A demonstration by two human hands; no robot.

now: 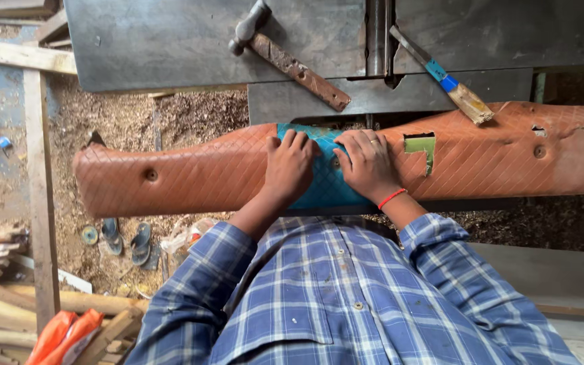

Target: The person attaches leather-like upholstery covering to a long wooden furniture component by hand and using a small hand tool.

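Observation:
A long brown quilted padded piece [190, 177] lies across the near edge of a metal machine table [170, 40]. A teal quilted patch [326, 186] covers its middle. My left hand [290, 165] lies flat on the left part of the patch, fingers spread. My right hand [368, 164] presses flat on the patch's right edge, with a ring on one finger and a red thread at the wrist. To the right of that hand, a torn hole [420, 144] in the brown cover shows green underneath.
A rusty hammer [285, 57] and a blue-banded chisel [444, 78] lie on the metal table. Sawdust, sandals [126, 238] and wooden planks [40, 203] cover the floor at left. Orange bags [62, 334] sit at the bottom left.

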